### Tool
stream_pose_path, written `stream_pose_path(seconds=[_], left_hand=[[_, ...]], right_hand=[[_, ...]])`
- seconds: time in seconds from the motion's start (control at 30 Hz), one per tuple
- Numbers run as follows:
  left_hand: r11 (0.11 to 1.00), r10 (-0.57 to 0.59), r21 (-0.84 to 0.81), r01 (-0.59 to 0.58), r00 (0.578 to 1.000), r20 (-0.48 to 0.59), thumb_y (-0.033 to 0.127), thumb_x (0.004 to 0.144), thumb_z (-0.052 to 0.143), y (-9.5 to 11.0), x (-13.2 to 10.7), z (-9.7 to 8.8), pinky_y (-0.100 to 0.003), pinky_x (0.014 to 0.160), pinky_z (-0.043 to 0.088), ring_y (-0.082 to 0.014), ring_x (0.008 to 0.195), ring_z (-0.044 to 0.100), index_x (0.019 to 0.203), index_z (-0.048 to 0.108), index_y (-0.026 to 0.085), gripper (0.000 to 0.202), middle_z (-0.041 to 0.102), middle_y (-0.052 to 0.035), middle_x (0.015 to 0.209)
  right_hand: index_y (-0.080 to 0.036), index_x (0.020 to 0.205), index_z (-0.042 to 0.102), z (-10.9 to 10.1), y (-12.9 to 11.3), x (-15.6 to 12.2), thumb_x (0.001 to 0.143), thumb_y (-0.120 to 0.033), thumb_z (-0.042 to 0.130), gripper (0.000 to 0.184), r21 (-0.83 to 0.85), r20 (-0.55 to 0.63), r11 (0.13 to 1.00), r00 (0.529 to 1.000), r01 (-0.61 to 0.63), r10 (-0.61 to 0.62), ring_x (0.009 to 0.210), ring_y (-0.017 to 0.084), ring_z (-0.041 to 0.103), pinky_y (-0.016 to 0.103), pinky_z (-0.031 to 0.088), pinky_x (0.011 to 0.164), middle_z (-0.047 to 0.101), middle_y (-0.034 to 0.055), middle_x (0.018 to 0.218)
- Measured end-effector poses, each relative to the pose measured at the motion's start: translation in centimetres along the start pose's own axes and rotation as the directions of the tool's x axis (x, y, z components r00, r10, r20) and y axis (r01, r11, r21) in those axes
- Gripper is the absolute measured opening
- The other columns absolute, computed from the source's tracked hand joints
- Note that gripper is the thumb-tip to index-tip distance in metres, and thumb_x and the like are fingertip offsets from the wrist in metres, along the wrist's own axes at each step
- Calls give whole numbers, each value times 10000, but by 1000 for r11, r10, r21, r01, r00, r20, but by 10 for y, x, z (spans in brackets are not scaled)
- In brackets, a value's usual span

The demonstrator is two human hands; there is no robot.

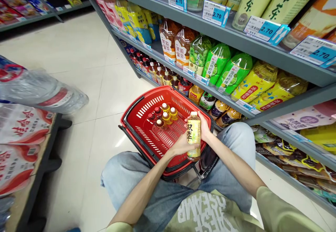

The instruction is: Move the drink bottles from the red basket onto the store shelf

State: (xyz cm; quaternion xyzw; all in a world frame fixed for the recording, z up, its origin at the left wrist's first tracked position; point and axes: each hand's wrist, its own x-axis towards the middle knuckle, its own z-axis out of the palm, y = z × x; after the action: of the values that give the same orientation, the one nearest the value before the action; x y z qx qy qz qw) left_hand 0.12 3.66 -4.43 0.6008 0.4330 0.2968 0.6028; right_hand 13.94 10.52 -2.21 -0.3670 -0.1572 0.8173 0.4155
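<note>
Between my two hands is a drink bottle point(193, 134) with a yellow label and a pale cap, held nearly upright over the near right part of a red shopping basket point(143, 97). My left hand point(181, 143) wraps round its lower part from the left. On the upper right side, my right hand point(204, 127) grips it, with some fingers hidden behind. Inside the basket, several small bottles point(166, 117) stand grouped toward the far left, some with red caps and some with pale ones. The basket sits on the floor between my legs.
A drinks shelf point(210, 22) runs along the right, with large bottles point(217, 64) and a low row of small bottles point(160, 74). At left stand wrapped water bottles point(52, 88) and red-and-white packs point(22, 127) on a platform. Tiled floor point(89, 60) lies between.
</note>
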Motion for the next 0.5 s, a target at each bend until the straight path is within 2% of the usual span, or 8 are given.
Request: stream_pose_path(seconds=[0.33, 0.5], left_hand=[[1000, 19, 12, -20, 990, 138, 366, 744, 758, -1, 4, -3, -416, 904, 555, -258, 1013, 640, 1301, 472, 135, 667, 650, -108, 1144], [997, -7, 76, -2, 993, 122, 390, 723, 775, 5, 4, -1, -405, 893, 559, -273, 1013, 662, 1234, 543, 143, 613, 689, -107, 1127]], right_hand=[[-184, 788, 628, 2, -26, -11, 900, -782, 355, 667, -1, 54, 999, 998, -39, 39, 700, 263, 701, 360, 575, 599, 665, 97, 635], [-195, 702, 585, -1, -25, -9, 889, -782, 393, 646, -12, 66, 1000, 998, -6, 7, 653, 241, 683, 341, 562, 581, 644, 80, 600]])
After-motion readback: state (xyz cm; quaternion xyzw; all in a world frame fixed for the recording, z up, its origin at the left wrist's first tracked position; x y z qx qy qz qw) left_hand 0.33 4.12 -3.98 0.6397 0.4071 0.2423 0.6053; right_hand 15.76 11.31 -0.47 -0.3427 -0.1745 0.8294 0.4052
